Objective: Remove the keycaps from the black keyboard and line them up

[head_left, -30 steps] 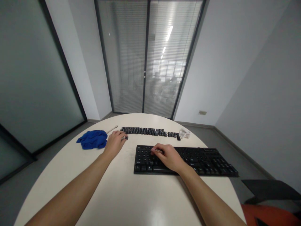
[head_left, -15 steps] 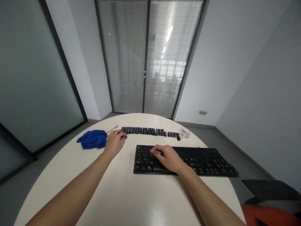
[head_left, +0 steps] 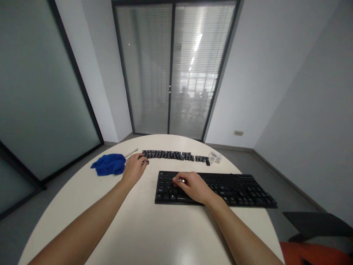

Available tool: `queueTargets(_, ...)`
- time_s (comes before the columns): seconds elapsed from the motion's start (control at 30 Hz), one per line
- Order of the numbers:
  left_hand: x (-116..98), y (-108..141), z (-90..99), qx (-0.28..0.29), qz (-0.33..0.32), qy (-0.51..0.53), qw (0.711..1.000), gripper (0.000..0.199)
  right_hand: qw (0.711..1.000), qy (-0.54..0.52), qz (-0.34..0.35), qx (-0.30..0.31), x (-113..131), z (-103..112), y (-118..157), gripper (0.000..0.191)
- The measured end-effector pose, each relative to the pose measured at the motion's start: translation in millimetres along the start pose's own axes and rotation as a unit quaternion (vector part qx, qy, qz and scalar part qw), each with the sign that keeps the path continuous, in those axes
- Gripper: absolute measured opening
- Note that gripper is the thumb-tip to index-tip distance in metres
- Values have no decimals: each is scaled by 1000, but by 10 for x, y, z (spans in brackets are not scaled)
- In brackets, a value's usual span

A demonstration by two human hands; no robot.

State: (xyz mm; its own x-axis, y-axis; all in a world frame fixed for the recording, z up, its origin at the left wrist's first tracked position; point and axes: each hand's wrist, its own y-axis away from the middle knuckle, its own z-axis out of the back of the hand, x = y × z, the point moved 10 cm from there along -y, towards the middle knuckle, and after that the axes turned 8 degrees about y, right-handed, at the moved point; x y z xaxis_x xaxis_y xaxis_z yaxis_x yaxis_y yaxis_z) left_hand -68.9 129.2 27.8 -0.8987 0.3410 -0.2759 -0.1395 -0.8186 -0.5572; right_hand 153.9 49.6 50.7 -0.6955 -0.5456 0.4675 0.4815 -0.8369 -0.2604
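A black keyboard (head_left: 239,189) lies on the table, with keys missing from parts of its left half. Over that left half is my right hand (head_left: 194,187), its fingers closed on a thin metal tool (head_left: 181,180) whose exact kind I cannot make out. My left hand (head_left: 134,169) rests at the left end of rows of loose black keycaps (head_left: 165,155). Its fingers are curled, with a dark keycap (head_left: 146,162) at the fingertips. Beside that hand is a crumpled blue cloth (head_left: 110,164).
A thin pale stick (head_left: 131,152) lies behind the cloth. A crumpled clear plastic bag (head_left: 215,157) sits past the right end of the keycaps. The round white table (head_left: 132,224) has a black and red chair (head_left: 311,254) at its right.
My right hand has shifted slightly left over the keyboard with the metal tool. The left hand stays by the keycaps. The whole view has tilted up a little.
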Motion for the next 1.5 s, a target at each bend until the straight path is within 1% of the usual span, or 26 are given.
queueTargets(0.17,-5,-18,-5,0,16,-22,1000,17,1000,0,5,1,26,3,4,27)
queueTargets(0.4,21,-101,-21,1,8,-33,999,16,1000,-5,-1,3,17,21,12,29)
queueTargets(0.67,29,-91,-20,-6,10,-26,1000,17,1000,-5,-4,3,12,51,18,30)
queueTargets(0.83,-18,-71,42,-18,16,-19,1000,17,1000,-14,2,-5,11,101,14,34)
queueTargets(0.93,-150,-39,109,-33,34,20,999,18,999,-27,-10,-40,-36,202,14,42)
queueTargets(1.0,-300,9,114,-31,49,71,996,19,996,-31,-20,-76,-79,288,19,44)
queueTargets(1.07,-493,86,77,-18,60,138,988,22,993,-26,-22,-116,-105,371,28,45)
queueTargets(1.13,-723,185,33,1,48,211,976,22,988,-16,-19,-151,-117,435,40,45)
queueTargets(1.2,-965,292,10,26,4,274,961,25,985,-13,-26,-172,-145,468,51,47)
queueTargets(1.23,-1072,346,-5,46,-23,300,952,26,984,-17,-34,-177,-169,473,54,48)
queueTargets(1.3,-1214,439,-17,83,-65,334,937,28,982,-27,-62,-176,-242,464,59,52)
queueTargets(1.4,-1305,509,-16,123,-106,351,922,32,980,-44,-118,-157,-372,406,63,57)
queueTargets(1.5,-1366,512,4,141,-136,349,917,28,978,-53,-154,-133,-437,331,60,61)
